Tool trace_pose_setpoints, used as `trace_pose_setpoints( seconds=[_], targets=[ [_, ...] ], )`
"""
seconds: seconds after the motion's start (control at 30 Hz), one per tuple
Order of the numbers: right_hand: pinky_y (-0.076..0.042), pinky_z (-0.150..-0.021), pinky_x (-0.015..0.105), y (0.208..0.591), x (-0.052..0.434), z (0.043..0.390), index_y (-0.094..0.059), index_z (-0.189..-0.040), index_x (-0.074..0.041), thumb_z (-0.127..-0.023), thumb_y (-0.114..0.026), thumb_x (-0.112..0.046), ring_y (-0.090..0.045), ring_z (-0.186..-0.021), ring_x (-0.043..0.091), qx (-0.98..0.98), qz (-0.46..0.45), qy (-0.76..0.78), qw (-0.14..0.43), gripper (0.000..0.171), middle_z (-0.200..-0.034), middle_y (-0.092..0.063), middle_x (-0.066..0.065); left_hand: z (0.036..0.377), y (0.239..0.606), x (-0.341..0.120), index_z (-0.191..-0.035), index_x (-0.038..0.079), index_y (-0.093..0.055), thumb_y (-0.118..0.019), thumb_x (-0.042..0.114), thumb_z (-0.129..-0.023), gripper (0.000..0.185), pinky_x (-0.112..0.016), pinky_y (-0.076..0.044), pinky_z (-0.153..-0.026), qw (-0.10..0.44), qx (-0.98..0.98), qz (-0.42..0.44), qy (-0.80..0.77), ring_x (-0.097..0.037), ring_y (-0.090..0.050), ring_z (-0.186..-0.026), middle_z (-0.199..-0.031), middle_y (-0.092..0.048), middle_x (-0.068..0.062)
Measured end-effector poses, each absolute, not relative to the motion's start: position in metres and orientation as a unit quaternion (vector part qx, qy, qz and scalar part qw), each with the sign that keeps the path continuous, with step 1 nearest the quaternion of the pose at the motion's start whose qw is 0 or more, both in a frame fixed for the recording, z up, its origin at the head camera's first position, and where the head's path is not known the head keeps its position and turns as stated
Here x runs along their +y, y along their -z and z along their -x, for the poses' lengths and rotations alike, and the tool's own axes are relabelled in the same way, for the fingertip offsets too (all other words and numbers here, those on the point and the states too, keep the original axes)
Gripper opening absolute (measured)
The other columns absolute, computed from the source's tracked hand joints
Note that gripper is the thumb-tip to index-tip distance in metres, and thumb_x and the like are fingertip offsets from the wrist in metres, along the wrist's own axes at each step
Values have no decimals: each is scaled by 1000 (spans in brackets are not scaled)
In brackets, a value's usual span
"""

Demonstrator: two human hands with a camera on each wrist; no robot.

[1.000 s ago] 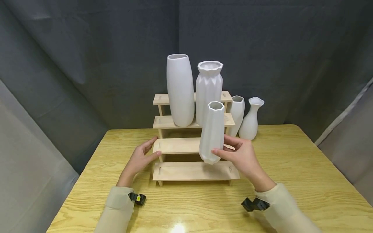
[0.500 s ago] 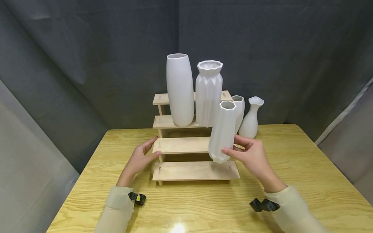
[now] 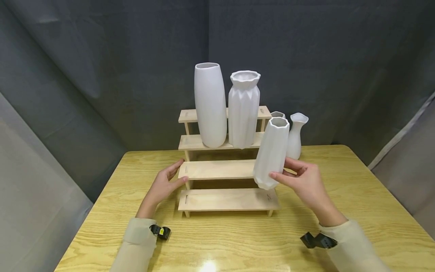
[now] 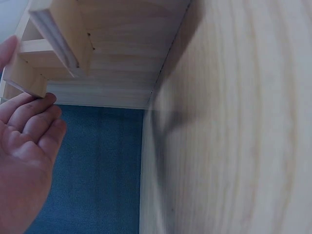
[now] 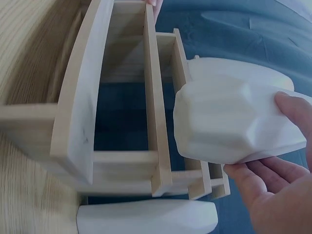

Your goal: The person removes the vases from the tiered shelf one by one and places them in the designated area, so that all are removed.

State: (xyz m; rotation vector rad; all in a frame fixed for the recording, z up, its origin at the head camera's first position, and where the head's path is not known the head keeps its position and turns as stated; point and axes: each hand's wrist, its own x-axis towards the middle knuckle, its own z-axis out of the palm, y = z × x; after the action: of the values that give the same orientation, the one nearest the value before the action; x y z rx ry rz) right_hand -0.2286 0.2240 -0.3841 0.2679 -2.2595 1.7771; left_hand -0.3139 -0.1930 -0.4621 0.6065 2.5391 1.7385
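Note:
A white faceted vase (image 3: 272, 153) is gripped low down by my right hand (image 3: 310, 185), thumb in front and fingers behind. It leans a little to the right, in front of the right end of the stepped wooden stand (image 3: 214, 170); the right wrist view shows its base (image 5: 195, 122) off the boards. My left hand (image 3: 162, 190) holds the stand's left end at the second board from the bottom, thumb at the front edge and fingers at the back. On a higher board stand a tall smooth vase (image 3: 210, 105) and a pleated vase with a wavy rim (image 3: 243, 113).
Behind the stand's right end, a narrow-necked vase (image 3: 295, 141) stands on the wooden table (image 3: 224, 241). Another vase (image 3: 278, 114) beside it is mostly hidden by the held one. Dark cloth (image 3: 306, 56) hangs at the back.
My right hand has carried the faceted vase to the right, from in front of the pleated vase to the stand's right end, tilting it slightly more. My left hand stays put.

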Motion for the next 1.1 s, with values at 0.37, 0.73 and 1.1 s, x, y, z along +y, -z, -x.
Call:
trace_pose_setpoints(
  seconds=[0.37, 0.73, 1.1],
  targets=[
    [-55, -80, 23, 387, 247, 226, -61, -130, 7, -81, -84, -14, -65, -102, 6, -799, -73, -575, 158, 58, -117, -68, 4, 313, 462, -192, -153, 16, -38, -71, 36, -93, 72, -47, -26, -116, -1, 815, -191, -547, -25, -29, -144, -158, -33, -5],
    [-54, -78, 20, 388, 265, 226, -61, -131, 5, -80, -84, -16, -64, -99, 2, -812, -44, -556, 173, 59, -112, -68, -6, 314, 462, -192, -154, 16, -37, -71, 37, -93, 73, -48, -26, -115, 0, 814, -193, -548, -26, -28, -144, -158, -33, -2],
    [-52, -79, 15, 387, 280, 226, -60, -136, -1, -82, -82, -33, -59, -103, 4, -846, 12, -505, 169, 66, -129, -62, 17, 313, 457, -192, -154, 9, -33, -69, 24, -95, 71, -47, -24, -116, 16, 812, -189, -552, -28, -25, -145, -158, -29, -9]
  ],
)
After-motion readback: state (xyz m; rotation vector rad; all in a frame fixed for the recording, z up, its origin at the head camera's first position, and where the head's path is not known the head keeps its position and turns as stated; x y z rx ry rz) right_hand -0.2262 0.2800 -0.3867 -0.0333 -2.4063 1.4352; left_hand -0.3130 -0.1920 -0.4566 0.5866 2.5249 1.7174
